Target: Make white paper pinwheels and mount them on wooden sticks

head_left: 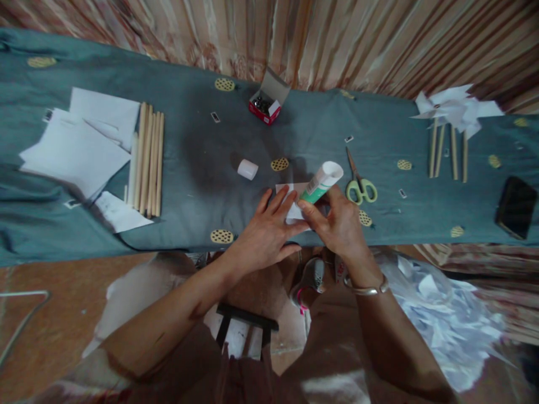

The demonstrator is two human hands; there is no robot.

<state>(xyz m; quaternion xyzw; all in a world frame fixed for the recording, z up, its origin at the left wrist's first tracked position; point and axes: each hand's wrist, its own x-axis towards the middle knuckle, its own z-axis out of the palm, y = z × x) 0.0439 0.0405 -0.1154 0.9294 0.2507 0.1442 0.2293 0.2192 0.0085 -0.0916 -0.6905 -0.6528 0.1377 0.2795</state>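
A small white paper lies near the front edge of the cloth-covered table. My left hand rests on its left part with the fingers spread. In my right hand is a green and white glue stick, tilted, its lower end down at the paper. The white cap lies on the cloth behind my left hand. Scissors with green handles lie just right of my right hand.
Paper sheets and wooden sticks are at left. A red box of small metal pieces stands at the back. Paper pinwheels and a black phone lie at right. A bag of paper scraps is below the table.
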